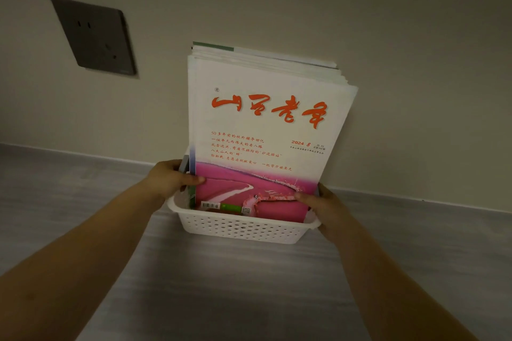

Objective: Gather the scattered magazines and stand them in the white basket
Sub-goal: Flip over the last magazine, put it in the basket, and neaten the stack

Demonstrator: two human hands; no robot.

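White plastic with many small round holes makes the basket (pixel 238 227), and from the head view it sits on the grey floor (pixel 221 299) between our two hands, a little lower than them. The magazines (pixel 266 119) stand upright in it as one stack, rising high above both hands and leaning back toward the wall (pixel 401 36). The front cover is white with red characters and has a pink picture at the bottom.

Our left hand (pixel 171 178) grips the left edge of the stack: the thumb lies across the pink cover and the fingers curl behind the edge. Our right hand (pixel 324 207) grips the lower right corner in the same way, with the thumb on the cover; its other fingers are hidden behind the stack. This hand also touches the basket rim.

Above and to the left of the left hand, well apart, a dark socket plate (pixel 94 36) sits on the wall.
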